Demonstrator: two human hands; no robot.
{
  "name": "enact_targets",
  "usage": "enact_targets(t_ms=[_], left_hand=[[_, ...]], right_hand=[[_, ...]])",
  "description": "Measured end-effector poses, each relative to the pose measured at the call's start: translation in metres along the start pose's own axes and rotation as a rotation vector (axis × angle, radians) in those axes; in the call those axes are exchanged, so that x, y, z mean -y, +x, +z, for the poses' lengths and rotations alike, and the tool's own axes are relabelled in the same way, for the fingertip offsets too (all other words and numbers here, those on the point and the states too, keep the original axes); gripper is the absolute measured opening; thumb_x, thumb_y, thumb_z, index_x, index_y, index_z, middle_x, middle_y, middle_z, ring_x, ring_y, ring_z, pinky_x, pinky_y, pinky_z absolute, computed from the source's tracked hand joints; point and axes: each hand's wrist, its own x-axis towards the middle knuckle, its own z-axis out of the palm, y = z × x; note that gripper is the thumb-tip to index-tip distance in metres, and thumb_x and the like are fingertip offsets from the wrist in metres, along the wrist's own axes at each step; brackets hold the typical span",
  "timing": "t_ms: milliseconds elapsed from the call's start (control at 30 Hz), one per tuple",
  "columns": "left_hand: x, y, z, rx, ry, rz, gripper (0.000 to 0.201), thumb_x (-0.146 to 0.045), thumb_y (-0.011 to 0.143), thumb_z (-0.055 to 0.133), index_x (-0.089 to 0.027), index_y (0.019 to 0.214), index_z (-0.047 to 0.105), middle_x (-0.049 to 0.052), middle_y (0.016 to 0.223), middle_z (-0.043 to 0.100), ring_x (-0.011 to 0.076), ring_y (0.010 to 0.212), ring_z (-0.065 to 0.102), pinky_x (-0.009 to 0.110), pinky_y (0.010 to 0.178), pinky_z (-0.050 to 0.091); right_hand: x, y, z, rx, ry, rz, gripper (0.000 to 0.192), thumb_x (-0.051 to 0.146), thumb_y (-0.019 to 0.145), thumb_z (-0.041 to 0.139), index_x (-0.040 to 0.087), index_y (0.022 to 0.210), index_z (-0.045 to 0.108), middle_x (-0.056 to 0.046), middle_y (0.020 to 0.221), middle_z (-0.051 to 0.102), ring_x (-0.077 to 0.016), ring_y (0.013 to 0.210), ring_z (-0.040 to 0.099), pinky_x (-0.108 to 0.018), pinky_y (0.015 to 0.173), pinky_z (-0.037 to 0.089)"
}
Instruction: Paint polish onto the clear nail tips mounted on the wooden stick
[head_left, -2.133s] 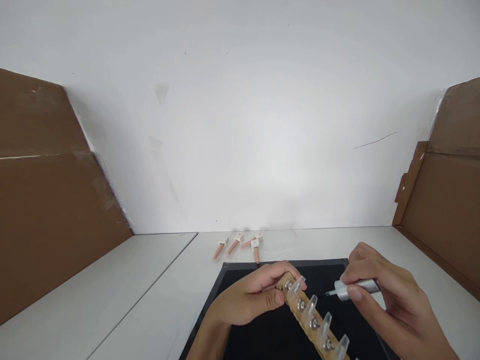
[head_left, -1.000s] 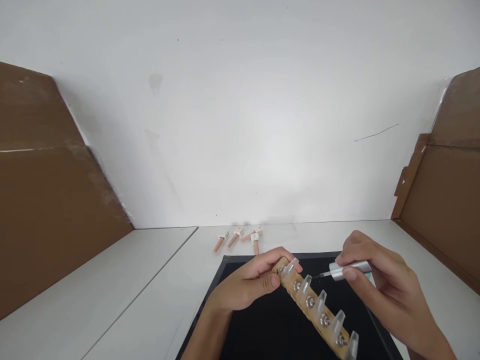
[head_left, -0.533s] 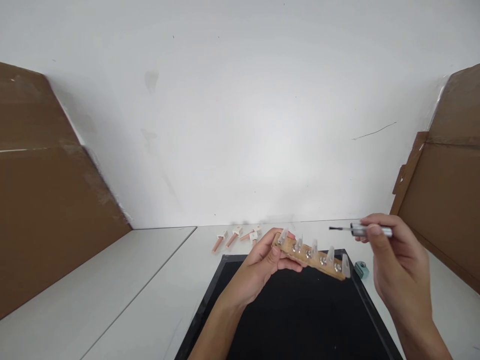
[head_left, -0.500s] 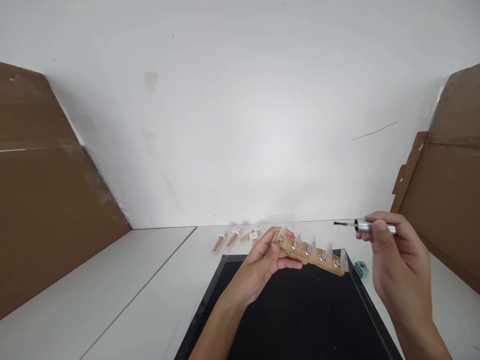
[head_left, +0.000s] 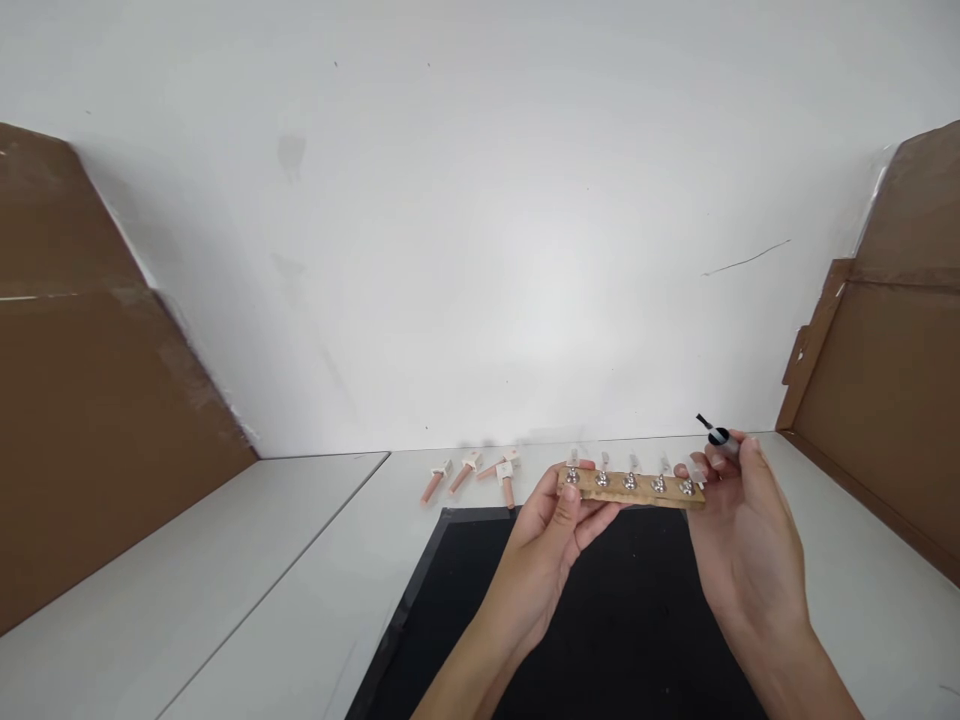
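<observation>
Nearest to you lies the black mat [head_left: 600, 620], flat on the white table [head_left: 247, 590]; take the mat as the reference for every position below. Your left forearm crosses the mat's near left part, and your right forearm crosses its near right part. Above the far edge of the mat, your left hand [head_left: 551, 530] is closed on the left end of the wooden strip [head_left: 631, 488], thumb on the near face and fingers wrapped behind. The strip is lifted clear of the mat and held level, running left to right along the mat's far edge. It carries a row of five metal studs, and clear nail tips [head_left: 634, 462] stand up from its far side, one behind each stud. Your right hand [head_left: 739, 545] is partly closed at the right end of the strip, above the far right corner of the mat. Its fingertips touch that end and at the same time pinch a small brush [head_left: 714, 432], whose dark bristle end points up and to the left, away from the nail tips. Beyond the far left corner of the mat, four pink nail holders [head_left: 472, 475] lie loose on the table, close to one another. Behind them the white wall [head_left: 480, 250] rises from the table's far edge. Brown cardboard panels [head_left: 90, 400] stand on both sides, well clear of the mat.
</observation>
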Motion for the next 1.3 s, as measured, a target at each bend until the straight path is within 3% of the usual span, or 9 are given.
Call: enact_targets(t_ms=[167, 367, 633, 767, 867, 1000, 1200, 1300], left_hand=[[0.008, 0.002, 0.008, -0.084, -0.001, 0.003, 0.026, -0.037, 0.071, 0.076, -0.02, 0.089, 0.067, 0.002, 0.098, 0.074, 0.0192, 0.105, 0.065, 0.033, 0.098, 0.048], [0.021, 0.001, 0.012, -0.138, -0.024, 0.003, 0.034, -0.033, 0.057, 0.085, -0.018, 0.079, 0.066, -0.001, 0.075, 0.071, 0.0151, 0.08, 0.066, 0.029, 0.082, 0.051], [0.029, 0.005, 0.015, -0.082, -0.112, 0.029, 0.036, -0.028, 0.046, 0.091, -0.017, 0.073, 0.07, -0.003, 0.065, 0.068, 0.0076, 0.061, 0.058, 0.019, 0.063, 0.047], [0.033, 0.007, 0.013, -0.063, -0.065, -0.007, 0.038, -0.034, 0.047, 0.089, -0.018, 0.079, 0.075, -0.001, 0.063, 0.069, 0.0092, 0.058, 0.059, 0.022, 0.064, 0.048], [0.03, 0.011, 0.007, -0.054, -0.041, 0.03, 0.034, -0.036, 0.05, 0.088, -0.02, 0.077, 0.076, 0.0, 0.072, 0.073, 0.0108, 0.061, 0.061, 0.025, 0.067, 0.049], [0.016, 0.017, -0.006, 0.082, 0.006, 0.056, 0.031, -0.036, 0.05, 0.087, -0.022, 0.075, 0.076, 0.002, 0.077, 0.075, 0.0161, 0.073, 0.066, 0.027, 0.068, 0.051], [0.002, 0.025, -0.024, 0.476, 0.074, 0.002, 0.025, -0.029, 0.061, 0.082, -0.021, 0.084, 0.076, 0.003, 0.082, 0.076, 0.018, 0.079, 0.07, 0.026, 0.067, 0.055], [0.008, 0.027, -0.025, 0.521, 0.133, 0.0, 0.023, -0.028, 0.066, 0.08, -0.022, 0.088, 0.076, 0.003, 0.085, 0.076, 0.0166, 0.081, 0.07, 0.024, 0.069, 0.055]], right_hand=[[-0.005, -0.001, -0.001, -0.029, -0.026, -0.034, 0.013, 0.033, 0.094, 0.049, 0.026, 0.083, 0.052, 0.002, 0.072, 0.039, -0.0154, 0.061, 0.048, -0.03, 0.059, 0.051], [-0.011, -0.006, -0.003, -0.038, -0.175, -0.114, 0.015, 0.038, 0.095, 0.047, 0.026, 0.086, 0.05, 0.001, 0.075, 0.044, -0.0162, 0.065, 0.054, -0.03, 0.06, 0.053], [-0.004, -0.012, 0.002, -0.136, -0.038, 0.087, 0.014, 0.033, 0.095, 0.048, 0.026, 0.084, 0.053, 0.001, 0.073, 0.046, -0.0156, 0.063, 0.055, -0.029, 0.059, 0.053], [-0.009, -0.011, -0.002, -0.057, -0.077, 0.065, 0.014, 0.036, 0.093, 0.048, 0.026, 0.085, 0.051, 0.001, 0.073, 0.044, -0.0175, 0.064, 0.054, -0.031, 0.058, 0.054], [-0.009, 0.002, -0.009, 0.034, -0.159, -0.068, 0.013, 0.035, 0.093, 0.047, 0.026, 0.084, 0.051, 0.002, 0.073, 0.042, -0.0166, 0.062, 0.051, -0.03, 0.057, 0.051], [0.002, 0.024, -0.019, 0.039, -0.198, -0.352, 0.01, 0.03, 0.088, 0.056, 0.024, 0.079, 0.056, 0.002, 0.079, 0.044, -0.0133, 0.06, 0.046, -0.028, 0.061, 0.046], [0.02, 0.023, -0.026, 0.384, -0.461, -0.334, 0.017, 0.04, 0.08, 0.07, 0.025, 0.073, 0.065, 0.001, 0.065, 0.053, -0.0157, 0.058, 0.049, -0.025, 0.046, 0.039], [0.028, 0.03, -0.041, 0.459, -0.584, -0.388, 0.021, 0.043, 0.081, 0.068, 0.025, 0.07, 0.065, 0.001, 0.062, 0.056, -0.0149, 0.053, 0.05, -0.026, 0.045, 0.04]])
